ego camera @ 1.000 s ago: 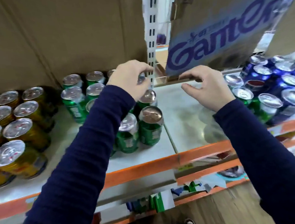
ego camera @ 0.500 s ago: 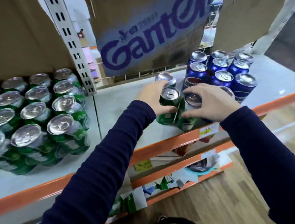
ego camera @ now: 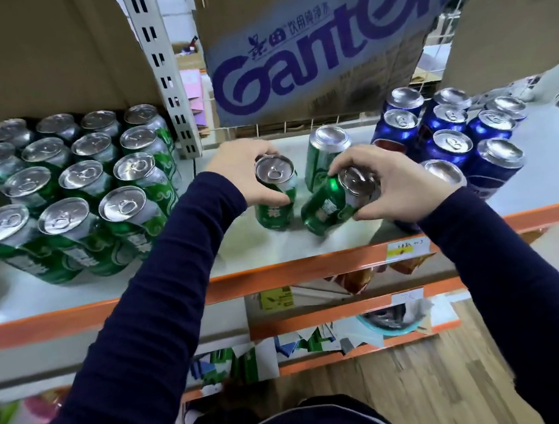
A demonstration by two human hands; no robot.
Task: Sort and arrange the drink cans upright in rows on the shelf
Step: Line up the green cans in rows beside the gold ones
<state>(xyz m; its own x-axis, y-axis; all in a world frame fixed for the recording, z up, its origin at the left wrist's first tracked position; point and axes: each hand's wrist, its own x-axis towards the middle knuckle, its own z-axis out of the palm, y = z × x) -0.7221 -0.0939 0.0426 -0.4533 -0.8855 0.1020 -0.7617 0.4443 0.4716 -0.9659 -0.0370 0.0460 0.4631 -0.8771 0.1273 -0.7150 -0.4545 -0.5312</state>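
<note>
While hemmed between green can block (ego camera: 76,182) left and blue cans (ego camera: 447,136) right, under a printed carton (ego camera: 307,40), works at mid shelf (ego camera: 293,271). Hides most of one silver-topped can (ego camera: 443,172) behind right hand (ego camera: 404,190). Grasps upright green can (ego camera: 276,208) with left hand (ego camera: 234,171), clutches tilted green can (ego camera: 325,207) with right; third green can (ego camera: 321,164) upright just behind.

The flat grey shelf (ego camera: 544,161) with an orange front edge holds many green metal cans (ego camera: 76,182) on the left, three more green cans (ego camera: 276,208) in the middle, and blue metal cans (ego camera: 451,142) on the right.
</note>
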